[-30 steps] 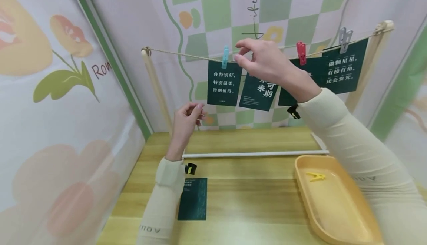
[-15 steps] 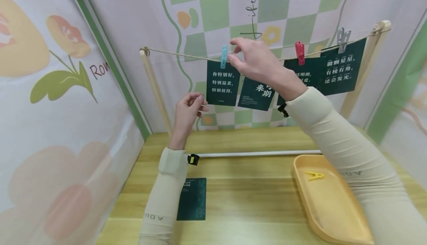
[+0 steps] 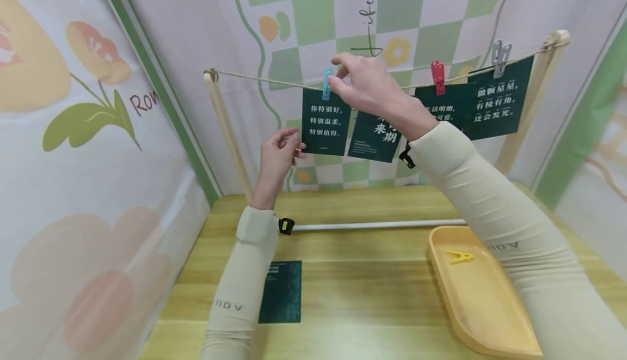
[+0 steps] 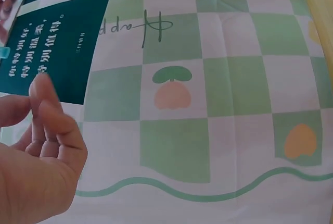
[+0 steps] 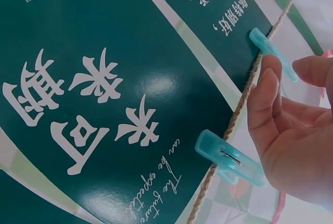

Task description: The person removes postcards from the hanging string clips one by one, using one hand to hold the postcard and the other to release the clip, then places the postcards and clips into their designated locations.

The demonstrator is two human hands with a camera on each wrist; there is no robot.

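Dark green cards with white lettering hang from a twine line (image 3: 264, 80). My right hand (image 3: 372, 85) is at the light blue clothespin (image 3: 326, 83) on the leftmost card (image 3: 325, 123). In the right wrist view, its thumb and forefinger stand apart around the handle end of that clothespin (image 5: 273, 52); whether they touch it is unclear. A second teal clothespin (image 5: 229, 156) holds the neighbouring card (image 5: 104, 88). My left hand (image 3: 280, 156), fingers loosely curled, is beside the leftmost card's lower left edge. In the left wrist view its fingertips overlap that card (image 4: 67, 41); contact is unclear.
A red clothespin (image 3: 438, 78) and a grey clothespin (image 3: 501, 59) hold cards farther right. Wooden posts (image 3: 226, 126) carry the line. Another green card (image 3: 281, 292) lies on the table. An orange tray (image 3: 448, 300) holds a yellow clothespin (image 3: 459, 257).
My right hand has moved left, from above the second card to the light blue clothespin. My left hand has risen slightly and come closer to the leftmost card's edge.
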